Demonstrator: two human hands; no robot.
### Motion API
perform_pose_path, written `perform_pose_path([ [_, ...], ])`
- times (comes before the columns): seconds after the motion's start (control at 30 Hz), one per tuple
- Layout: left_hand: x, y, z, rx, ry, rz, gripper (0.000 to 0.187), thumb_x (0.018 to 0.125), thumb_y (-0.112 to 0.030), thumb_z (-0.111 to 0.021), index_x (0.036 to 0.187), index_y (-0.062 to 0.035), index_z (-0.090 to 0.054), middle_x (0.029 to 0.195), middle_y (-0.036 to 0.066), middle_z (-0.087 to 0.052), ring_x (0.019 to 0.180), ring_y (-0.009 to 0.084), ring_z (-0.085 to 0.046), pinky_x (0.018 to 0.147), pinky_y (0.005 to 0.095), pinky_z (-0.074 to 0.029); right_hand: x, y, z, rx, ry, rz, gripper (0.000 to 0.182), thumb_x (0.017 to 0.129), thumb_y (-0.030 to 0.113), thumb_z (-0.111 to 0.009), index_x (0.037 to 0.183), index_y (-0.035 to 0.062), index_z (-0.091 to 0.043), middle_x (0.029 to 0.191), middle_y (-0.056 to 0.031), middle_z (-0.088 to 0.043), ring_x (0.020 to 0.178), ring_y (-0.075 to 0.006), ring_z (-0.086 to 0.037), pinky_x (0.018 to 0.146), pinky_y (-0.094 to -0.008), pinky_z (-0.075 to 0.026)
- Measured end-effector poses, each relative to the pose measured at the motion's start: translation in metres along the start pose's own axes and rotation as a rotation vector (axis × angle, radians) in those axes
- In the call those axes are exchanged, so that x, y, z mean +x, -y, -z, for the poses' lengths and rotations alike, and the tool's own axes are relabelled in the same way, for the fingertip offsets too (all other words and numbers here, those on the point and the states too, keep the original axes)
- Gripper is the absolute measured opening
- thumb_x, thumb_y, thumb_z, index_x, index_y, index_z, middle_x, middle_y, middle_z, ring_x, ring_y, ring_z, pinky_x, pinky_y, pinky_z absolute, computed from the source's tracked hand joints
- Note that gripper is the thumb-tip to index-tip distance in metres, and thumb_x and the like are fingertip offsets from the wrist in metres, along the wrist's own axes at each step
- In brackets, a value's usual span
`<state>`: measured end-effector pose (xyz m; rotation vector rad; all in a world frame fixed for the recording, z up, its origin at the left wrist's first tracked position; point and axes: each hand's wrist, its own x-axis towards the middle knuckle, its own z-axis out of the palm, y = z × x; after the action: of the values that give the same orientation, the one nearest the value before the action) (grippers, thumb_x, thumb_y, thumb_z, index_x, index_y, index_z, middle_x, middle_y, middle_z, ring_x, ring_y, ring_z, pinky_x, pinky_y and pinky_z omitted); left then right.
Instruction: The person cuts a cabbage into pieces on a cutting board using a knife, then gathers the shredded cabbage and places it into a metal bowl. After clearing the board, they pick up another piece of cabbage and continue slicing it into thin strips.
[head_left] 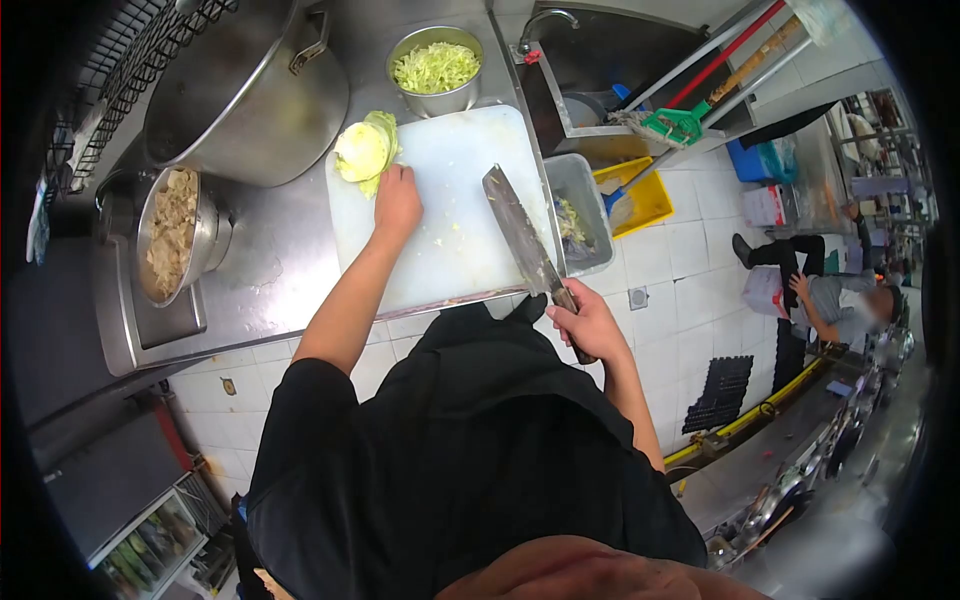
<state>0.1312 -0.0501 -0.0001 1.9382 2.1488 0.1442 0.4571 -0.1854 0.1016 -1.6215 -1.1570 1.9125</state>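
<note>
On the white cutting board (455, 235), near its upper left corner, lies a cut cabbage (364, 153) with a loose outer leaf. My left hand (398, 207) touches the cabbage's lower edge, its fingers bent together. A cleaver (522, 230) is in my right hand (588, 322), which is wrapped round its dark handle. The blade lies over the board's right side, pointing up and left, apart from the cabbage. A few small cabbage bits are scattered on the board. Behind it, a metal bowl (447, 103) holds shredded cabbage (435, 68).
A large pot (290, 120) stands at the back left, beside a bowl of pale chunks (172, 235). Right of the counter are a grey bin (592, 250) with scraps, a yellow container (655, 195) and a sink (585, 75). Another person (835, 300) sits far right.
</note>
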Motion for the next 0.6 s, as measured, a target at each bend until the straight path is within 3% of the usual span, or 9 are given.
perform_pose_path([
  [0.07,-0.004,0.012,-0.013,-0.141,-0.062,-0.084,0.037,0.082,0.001,-0.048,0.119,0.0018,-0.058,0.124,0.02,-0.051,0.114,0.0369,-0.049,0.098,0.0416,-0.042,0.0,-0.004,0.001,-0.005,-0.025,0.008,0.038,0.087,0.006,-0.065,0.123,0.0016,-0.052,0.067,-0.0007,-0.053,0.051,-0.0089,-0.05,0.046,-0.0248,-0.042],
  [0.2,-0.003,0.002,-0.009,-0.211,-0.08,-0.127,0.039,0.082,0.0,-0.049,0.121,0.0012,-0.057,0.127,0.017,-0.051,0.114,0.0354,-0.051,0.098,0.0426,-0.043,0.001,-0.003,0.003,-0.031,-0.001,0.018,0.041,0.087,0.01,-0.066,0.124,0.0009,-0.051,0.069,-0.0015,-0.055,0.053,-0.0088,-0.051,0.046,-0.025,-0.043],
  [0.27,0.006,-0.011,-0.006,-0.057,-0.283,-0.177,0.039,0.082,0.0,-0.05,0.12,0.0034,-0.056,0.126,0.02,-0.051,0.115,0.0369,-0.05,0.098,0.0427,-0.043,0.001,0.0,0.001,-0.041,0.002,0.022,0.039,0.087,0.007,-0.065,0.123,0.0013,-0.051,0.067,-0.0009,-0.053,0.051,-0.009,-0.05,0.045,-0.0254,-0.042],
  [0.4,0.026,-0.016,-0.006,0.04,-0.299,-0.083,0.04,0.081,0.0,-0.051,0.12,0.0066,-0.055,0.126,0.024,-0.049,0.114,0.039,-0.05,0.098,0.0431,-0.042,0.001,0.002,0.001,-0.042,0.016,0.013,0.038,0.087,0.007,-0.065,0.123,0.0016,-0.051,0.067,-0.001,-0.053,0.052,-0.0091,-0.05,0.046,-0.0253,-0.042],
  [0.47,0.026,-0.024,0.01,0.01,-0.066,-0.004,0.039,0.08,0.0,-0.05,0.118,0.009,-0.055,0.125,0.027,-0.049,0.114,0.0404,-0.049,0.098,0.0432,-0.042,0.0,0.003,-0.001,-0.036,0.017,0.011,0.038,0.087,0.007,-0.065,0.122,0.0019,-0.051,0.068,-0.001,-0.053,0.052,-0.0091,-0.05,0.046,-0.0253,-0.042],
  [0.6,0.006,-0.022,0.011,-0.032,0.008,0.012,0.038,0.081,0.0,-0.052,0.117,0.0074,-0.057,0.124,0.025,-0.051,0.114,0.0386,-0.049,0.098,0.0424,-0.042,-0.001,0.002,-0.004,-0.045,0.014,0.012,0.037,0.087,0.007,-0.065,0.122,0.0018,-0.051,0.067,-0.0011,-0.053,0.052,-0.0091,-0.05,0.046,-0.0255,-0.043],
])
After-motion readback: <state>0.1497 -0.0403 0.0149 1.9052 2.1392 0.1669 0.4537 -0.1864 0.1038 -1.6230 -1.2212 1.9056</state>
